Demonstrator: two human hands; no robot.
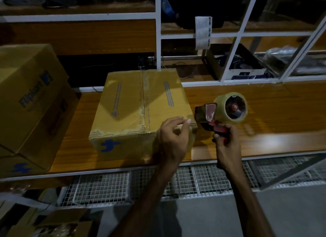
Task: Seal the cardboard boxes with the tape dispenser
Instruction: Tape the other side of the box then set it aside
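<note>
**Dispenser lined up at the box corner**

Head cam: box [141, 104] sits mid-table. Left hand [172, 139] rests on its 4 o'clock corner, fingers loosely curled, pinching nothing I can make out. Right hand [225, 141] grips the dispenser [224, 113], just at 3 o'clock of that corner, nose pointing at 9 o'clock.

A packing and dispatch station in a warehouse. Branded cardboard shipping boxes [141, 109] stand on a wooden worktop [255, 116]; white metal racking [158, 25] with wooden shelves holds stock, a printed label strip [203, 32] hangs from it, and wire-mesh panels [202, 180] run below.
</note>
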